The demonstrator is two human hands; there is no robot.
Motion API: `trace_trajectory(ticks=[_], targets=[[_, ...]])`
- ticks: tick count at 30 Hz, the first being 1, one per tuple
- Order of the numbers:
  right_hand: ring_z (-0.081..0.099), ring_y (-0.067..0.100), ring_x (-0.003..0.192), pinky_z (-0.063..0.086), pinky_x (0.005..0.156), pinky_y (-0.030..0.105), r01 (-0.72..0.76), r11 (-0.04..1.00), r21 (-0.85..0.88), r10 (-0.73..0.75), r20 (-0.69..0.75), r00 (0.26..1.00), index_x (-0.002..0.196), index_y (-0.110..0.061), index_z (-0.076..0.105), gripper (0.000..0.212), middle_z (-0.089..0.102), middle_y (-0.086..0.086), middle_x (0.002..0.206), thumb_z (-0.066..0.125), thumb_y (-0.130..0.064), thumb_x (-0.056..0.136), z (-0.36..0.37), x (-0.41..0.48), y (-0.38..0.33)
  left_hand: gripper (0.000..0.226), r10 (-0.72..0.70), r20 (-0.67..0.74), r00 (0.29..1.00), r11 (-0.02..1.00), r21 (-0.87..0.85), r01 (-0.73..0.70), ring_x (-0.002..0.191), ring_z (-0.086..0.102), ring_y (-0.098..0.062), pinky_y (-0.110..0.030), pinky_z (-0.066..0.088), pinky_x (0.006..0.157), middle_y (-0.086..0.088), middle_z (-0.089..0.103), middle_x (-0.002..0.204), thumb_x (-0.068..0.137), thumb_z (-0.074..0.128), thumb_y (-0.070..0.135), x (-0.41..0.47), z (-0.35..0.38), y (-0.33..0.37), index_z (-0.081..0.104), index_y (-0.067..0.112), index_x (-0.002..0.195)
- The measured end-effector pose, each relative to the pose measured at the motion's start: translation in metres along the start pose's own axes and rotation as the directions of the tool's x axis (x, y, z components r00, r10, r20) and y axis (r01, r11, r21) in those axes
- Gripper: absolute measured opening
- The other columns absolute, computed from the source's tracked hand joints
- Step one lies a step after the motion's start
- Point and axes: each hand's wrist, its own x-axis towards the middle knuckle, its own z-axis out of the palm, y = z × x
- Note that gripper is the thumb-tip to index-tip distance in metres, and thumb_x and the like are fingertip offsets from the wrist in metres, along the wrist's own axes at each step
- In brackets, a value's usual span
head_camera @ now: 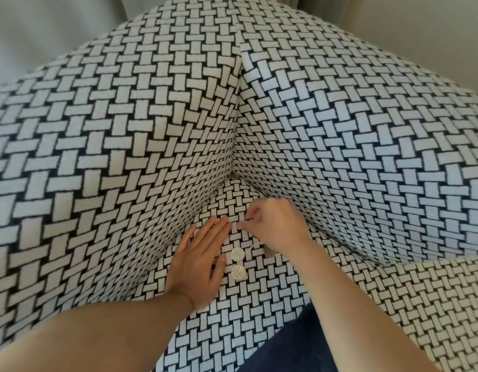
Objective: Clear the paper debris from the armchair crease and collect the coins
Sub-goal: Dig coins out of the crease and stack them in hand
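The armchair point(152, 130) is covered in black-and-white basket-weave fabric. Two silver coins lie on its seat, one point(237, 254) just above the other point(238, 272). A third coin point(270, 253) peeks out from under my right wrist. My left hand point(201, 257) lies flat on the seat with straight fingers, just left of the coins. My right hand point(275, 226) hovers above the coins with fingers curled, its thumb and forefinger pinching something small and pale that I cannot make out. A small shiny object point(234, 175) sits deep in the corner crease.
The chair back rises on the left and an arm cushion point(366, 157) on the right, meeting at a vertical crease point(239, 116). Dark blue cloth point(299, 345) lies at the seat's front edge. Pale curtain point(31, 36) hangs behind the chair.
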Motion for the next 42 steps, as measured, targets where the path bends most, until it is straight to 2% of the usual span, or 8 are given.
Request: trace_trajectory(ticks=[3,7,10,12,24,32,36,42], targets=[[0.057,0.015,0.073,0.044,0.061,0.024,-0.17,0.982,-0.08,0.162,-0.101,0.982,0.099,-0.02,0.066,0.024,0.069,-0.001,0.09,0.059,-0.04,0.088,-0.007,0.001,0.012,0.055,0.001,0.004,1.0,1.0,-0.003,-0.001,0.144,0.011,-0.007,-0.039,0.011,0.115,0.01,0.021,0.156,0.095,0.026,0.033,0.0,0.0,-0.001,0.021,0.023,0.15],[0.054,0.02,0.075,0.044,0.063,0.026,-0.293,0.955,-0.039,0.293,-0.016,0.956,0.103,-0.012,0.06,0.029,0.064,0.004,0.091,0.055,-0.037,0.09,-0.006,0.003,0.022,0.056,0.001,0.01,1.0,1.0,-0.01,-0.001,0.144,0.012,-0.008,-0.039,0.01,0.115,0.01,0.02,0.156,0.095,0.027,0.033,0.001,0.0,0.0,0.021,0.023,0.15],[0.049,0.029,0.114,0.045,0.094,0.039,-0.321,0.945,-0.057,0.325,0.101,0.94,0.13,-0.003,0.043,0.059,0.051,0.017,0.129,0.048,-0.047,0.091,0.005,0.01,0.019,0.057,0.0,0.013,1.0,1.0,-0.011,0.0,0.145,0.011,-0.008,-0.038,0.009,0.116,0.01,0.019,0.156,0.095,0.028,0.033,0.002,-0.001,0.001,0.02,0.023,0.15],[0.024,0.033,0.137,0.022,0.112,0.047,-0.354,0.926,-0.134,0.37,0.126,0.92,0.146,0.0,0.02,0.079,0.026,0.019,0.15,0.035,-0.057,0.093,0.013,0.013,0.014,0.057,0.002,0.013,1.0,1.0,-0.02,-0.002,0.145,0.011,-0.008,-0.038,0.009,0.116,0.01,0.019,0.156,0.095,0.029,0.032,0.002,-0.001,0.002,0.02,0.023,0.15],[0.006,0.039,0.141,0.008,0.114,0.05,-0.382,0.867,-0.321,0.451,0.178,0.875,0.147,0.003,0.015,0.091,0.009,0.026,0.153,0.003,-0.066,0.09,0.015,0.034,0.017,0.056,0.004,0.016,1.0,1.0,-0.022,-0.004,0.145,0.011,-0.008,-0.039,0.009,0.116,0.011,0.018,0.156,0.095,0.027,0.033,0.005,0.0,0.002,0.018,0.025,0.15],[0.004,0.038,0.142,0.009,0.115,0.046,-0.381,0.882,-0.279,0.436,0.169,0.884,0.148,0.004,0.011,0.094,0.004,0.025,0.154,0.014,-0.069,0.089,0.025,0.032,0.015,0.056,-0.002,0.016,1.0,1.0,-0.003,0.002,0.145,0.01,-0.007,-0.038,0.008,0.116,0.01,0.02,0.156,0.095,0.027,0.034,0.002,0.0,-0.001,0.02,0.024,0.15],[0.013,0.036,0.141,0.009,0.116,0.045,-0.366,0.899,-0.243,0.41,0.169,0.896,0.147,0.004,0.016,0.096,0.016,0.022,0.153,0.015,-0.071,0.088,0.026,0.036,0.017,0.056,-0.003,0.009,1.0,1.0,0.007,0.003,0.145,0.01,-0.007,-0.038,0.008,0.116,0.01,0.019,0.156,0.096,0.026,0.034,0.003,0.0,-0.003,0.019,0.024,0.15],[0.019,0.034,0.14,0.021,0.115,0.046,-0.408,0.913,0.004,0.396,0.23,0.889,0.146,-0.002,0.02,0.094,0.027,0.013,0.152,0.031,-0.073,0.085,0.022,0.036,0.027,0.056,0.004,0.006,1.0,1.0,-0.012,-0.003,0.144,0.011,-0.007,-0.039,0.009,0.116,0.01,0.02,0.156,0.095,0.027,0.033,0.002,-0.001,-0.002,0.02,0.024,0.15]])
